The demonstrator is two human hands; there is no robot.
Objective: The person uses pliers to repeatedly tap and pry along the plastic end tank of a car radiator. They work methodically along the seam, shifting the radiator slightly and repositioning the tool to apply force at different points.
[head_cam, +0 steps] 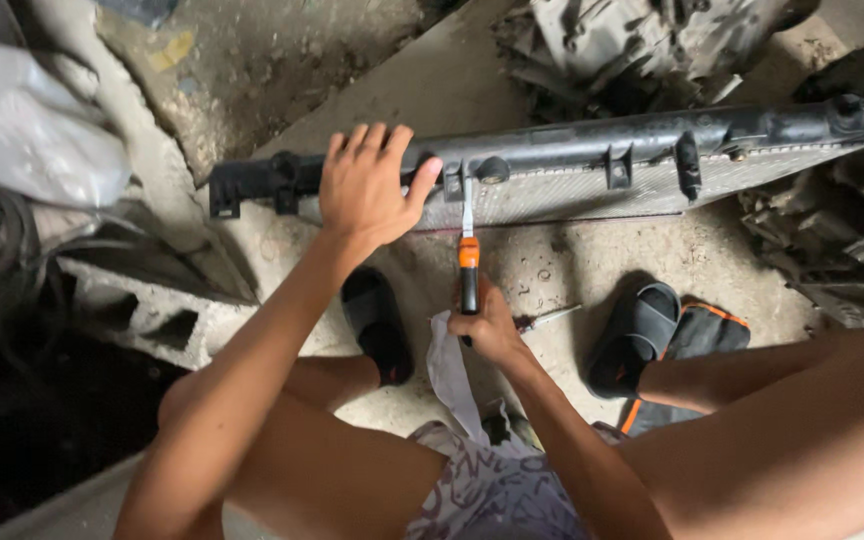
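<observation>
The radiator [592, 175] lies on the concrete floor [572, 262], its long axis running left to right across the view and rising slightly toward the right, black plastic tank along the far edge. The left hand [367, 190] rests spread on its left part, fingers pointing away. The right hand [487, 328] is closed around the black-and-orange handle of a screwdriver [468, 255], whose shaft points away from the person, tip touching the tank's seam. A second tool [550, 317] lies just beside that hand.
</observation>
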